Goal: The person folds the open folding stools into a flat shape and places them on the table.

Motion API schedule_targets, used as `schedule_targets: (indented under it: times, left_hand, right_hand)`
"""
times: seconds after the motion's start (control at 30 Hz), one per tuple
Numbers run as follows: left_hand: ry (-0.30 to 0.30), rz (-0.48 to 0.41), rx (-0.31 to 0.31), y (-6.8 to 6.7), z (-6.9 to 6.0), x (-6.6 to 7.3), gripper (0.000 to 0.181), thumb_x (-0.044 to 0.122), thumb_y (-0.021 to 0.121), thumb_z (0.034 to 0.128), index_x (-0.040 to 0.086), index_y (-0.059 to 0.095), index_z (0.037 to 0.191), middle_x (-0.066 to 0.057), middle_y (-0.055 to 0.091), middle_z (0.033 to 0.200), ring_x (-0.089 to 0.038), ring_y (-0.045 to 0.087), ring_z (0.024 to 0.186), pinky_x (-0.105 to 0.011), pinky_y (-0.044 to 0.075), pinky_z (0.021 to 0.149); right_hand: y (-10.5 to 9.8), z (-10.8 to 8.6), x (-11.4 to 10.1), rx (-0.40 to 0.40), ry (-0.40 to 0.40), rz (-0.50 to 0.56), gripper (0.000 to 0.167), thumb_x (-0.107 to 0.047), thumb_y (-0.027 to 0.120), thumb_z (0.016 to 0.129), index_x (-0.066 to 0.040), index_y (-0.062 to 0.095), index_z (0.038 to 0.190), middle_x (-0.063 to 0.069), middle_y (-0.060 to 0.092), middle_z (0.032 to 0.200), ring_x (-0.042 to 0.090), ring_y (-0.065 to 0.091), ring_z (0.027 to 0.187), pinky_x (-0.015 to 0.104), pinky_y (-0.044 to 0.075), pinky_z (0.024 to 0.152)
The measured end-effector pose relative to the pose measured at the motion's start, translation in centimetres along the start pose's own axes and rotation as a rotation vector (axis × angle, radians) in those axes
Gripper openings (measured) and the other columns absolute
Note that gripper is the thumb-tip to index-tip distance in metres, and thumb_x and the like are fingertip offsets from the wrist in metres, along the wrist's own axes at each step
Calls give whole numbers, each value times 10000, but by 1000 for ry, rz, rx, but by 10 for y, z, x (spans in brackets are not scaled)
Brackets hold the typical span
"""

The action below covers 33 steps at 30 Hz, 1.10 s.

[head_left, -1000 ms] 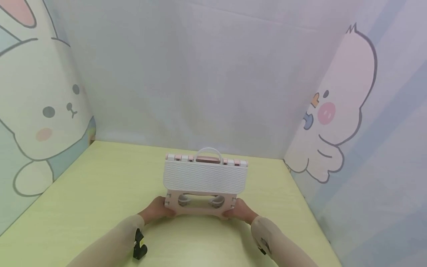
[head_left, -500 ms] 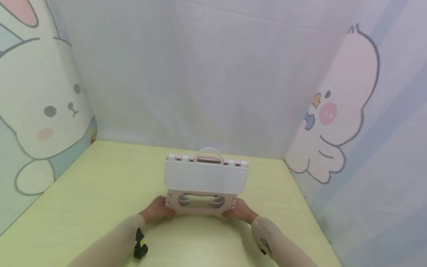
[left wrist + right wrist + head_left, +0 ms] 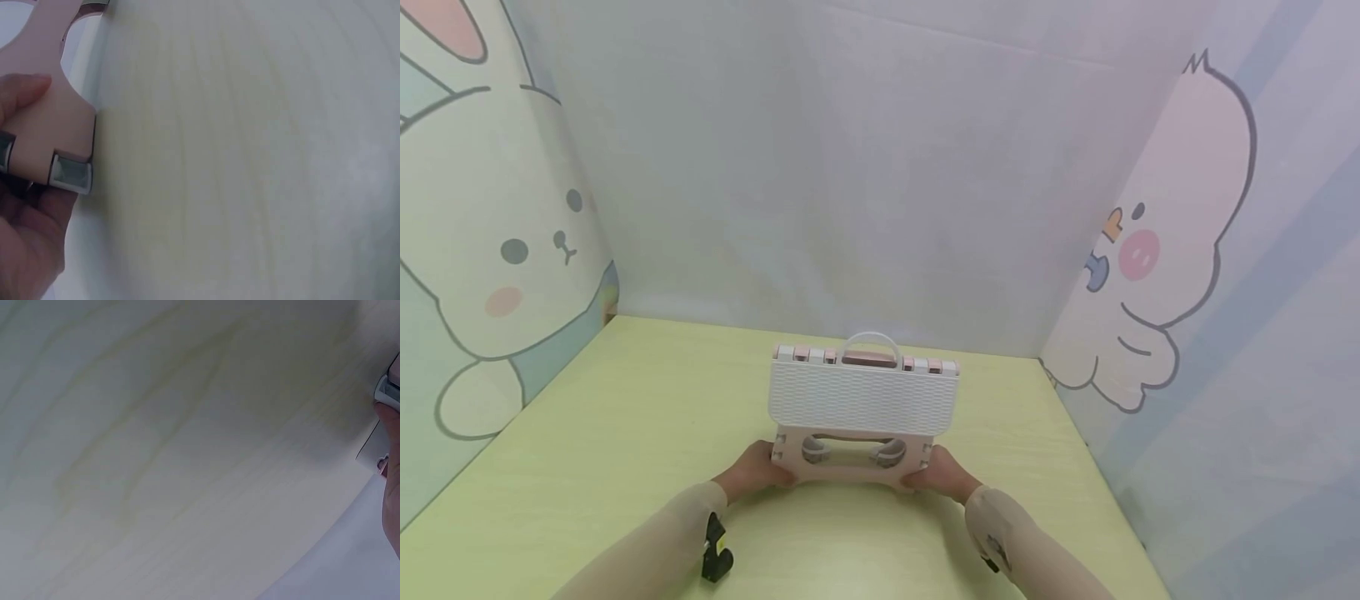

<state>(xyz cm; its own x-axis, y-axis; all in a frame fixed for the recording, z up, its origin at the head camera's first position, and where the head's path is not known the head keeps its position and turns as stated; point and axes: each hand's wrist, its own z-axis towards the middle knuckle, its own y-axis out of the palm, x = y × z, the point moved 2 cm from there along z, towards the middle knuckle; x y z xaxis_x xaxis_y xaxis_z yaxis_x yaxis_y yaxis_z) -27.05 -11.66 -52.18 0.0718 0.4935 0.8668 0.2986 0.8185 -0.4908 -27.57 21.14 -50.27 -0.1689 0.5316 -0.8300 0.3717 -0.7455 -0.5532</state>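
A folding step stool (image 3: 862, 398) in pink and white stands at the middle of the table, its white ribbed top panel facing me above a pink leg frame. A thin white carry handle (image 3: 871, 335) arches over its upper edge. My left hand (image 3: 752, 469) grips the left end of the pink leg frame, thumb in front and fingers behind. At the opposite end my right hand (image 3: 946, 475) holds the frame in the same way. The left wrist view shows the left thumb on the pink leg panel (image 3: 62, 119). In the right wrist view only part of the right hand (image 3: 392, 481) shows.
The pale yellow table (image 3: 662, 400) extends around the stool on all sides. Behind it hangs a plain light curtain (image 3: 820, 183). Cartoon-printed cloth walls, with a rabbit (image 3: 482, 233) at left and a white chick (image 3: 1165, 217) at right, close off both sides.
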Motion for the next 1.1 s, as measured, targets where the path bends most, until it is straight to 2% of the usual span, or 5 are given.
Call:
schedule_targets:
  times: [0.67,0.93,1.1]
  left_hand:
    - [-46,4,24,1,1,-2,352,92,777,684,-32,663,993,-33,656,831,-185,517,705,-337,471,682]
    - [-3,31,10,1,0,1,297,98,762,708,-24,666,961,-10,625,766,-173,498,669,-320,443,628]
    - [10,27,5,0,0,3,306,98,760,707,-31,665,968,-18,637,781,-174,501,674,-320,451,639]
  right_hand:
    - [0,0,1,11,3,-1,581,-110,775,684,17,552,1205,109,629,1127,160,515,864,311,452,752]
    - [-1,1,3,-4,-15,18,568,-119,774,696,21,553,1200,113,630,1112,170,517,848,304,453,724]
    - [-1,2,3,-6,-12,24,569,-113,775,696,10,556,1207,110,626,1133,170,517,852,314,452,727]
